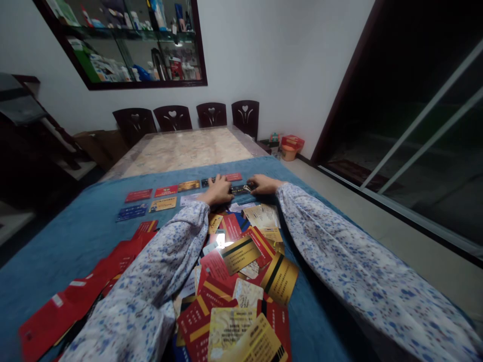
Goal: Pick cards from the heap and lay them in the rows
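My left hand (218,191) rests over the rows of cards with its fingers apart. A black card (208,182) in the far row lies partly behind its fingers. My right hand (263,184) pinches the right end of another black card (240,190), whose left end is close to my left fingertips. Behind it lies a red card (234,177). To the left, the far row continues with a gold card (188,186) and red cards (166,191). Nearer are a yellow card (163,204), a blue card (132,212) and a pale card (191,199).
A loose heap of red and gold cards (241,254) spreads between my forearms. Red card sleeves (81,296) overlap in a line at left. Everything lies on a blue cloth (90,226) over a patterned table (188,146). Dark chairs (211,114) stand beyond.
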A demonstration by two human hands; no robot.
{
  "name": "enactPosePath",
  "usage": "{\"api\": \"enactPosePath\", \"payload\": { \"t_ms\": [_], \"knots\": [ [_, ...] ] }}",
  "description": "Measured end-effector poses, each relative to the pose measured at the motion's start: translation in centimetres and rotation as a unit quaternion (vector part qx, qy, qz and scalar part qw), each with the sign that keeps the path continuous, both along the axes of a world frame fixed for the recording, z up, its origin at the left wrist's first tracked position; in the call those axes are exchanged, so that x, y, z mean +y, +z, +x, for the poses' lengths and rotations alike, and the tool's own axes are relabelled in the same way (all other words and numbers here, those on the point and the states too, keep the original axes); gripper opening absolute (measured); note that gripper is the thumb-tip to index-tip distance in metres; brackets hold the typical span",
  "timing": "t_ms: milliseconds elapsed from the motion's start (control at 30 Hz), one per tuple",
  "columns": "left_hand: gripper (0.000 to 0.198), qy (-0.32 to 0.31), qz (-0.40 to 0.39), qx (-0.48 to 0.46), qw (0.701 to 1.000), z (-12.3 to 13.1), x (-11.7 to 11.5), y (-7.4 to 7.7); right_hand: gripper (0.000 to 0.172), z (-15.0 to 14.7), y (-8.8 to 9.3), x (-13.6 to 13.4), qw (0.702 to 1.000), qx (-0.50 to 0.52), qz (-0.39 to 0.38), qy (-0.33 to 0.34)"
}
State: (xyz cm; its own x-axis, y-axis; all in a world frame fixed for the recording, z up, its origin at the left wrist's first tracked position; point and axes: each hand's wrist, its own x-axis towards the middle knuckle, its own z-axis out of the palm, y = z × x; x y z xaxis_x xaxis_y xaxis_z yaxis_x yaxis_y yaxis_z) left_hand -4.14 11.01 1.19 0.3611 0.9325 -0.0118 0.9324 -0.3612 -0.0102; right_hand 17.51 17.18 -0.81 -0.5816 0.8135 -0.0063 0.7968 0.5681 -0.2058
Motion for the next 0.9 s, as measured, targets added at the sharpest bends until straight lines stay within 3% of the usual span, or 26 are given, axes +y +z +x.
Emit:
{"api": "enactPosePath", "payload": {
  "t_ms": [100, 433, 900],
  "knots": [
    [0.039, -0.01, 0.012, -0.002, 1.0, 0.0, -0.8, 0.4, 0.054, 0.4, 0.0, -0.6, 0.999, 0.004, 0.036, -0.001],
    [0.037, -0.051, 0.045, 0.02, 0.997, 1.4, -4.3, 1.9, 0.04, 2.1, 0.8, -4.2, 0.994, 0.017, 0.101, 0.033],
    [0.036, -0.108, 0.038, -0.021, 0.993, 2.3, -7.6, 1.2, 0.028, 4.8, -0.1, -9.1, 0.985, 0.074, 0.128, 0.086]
  ]
}}
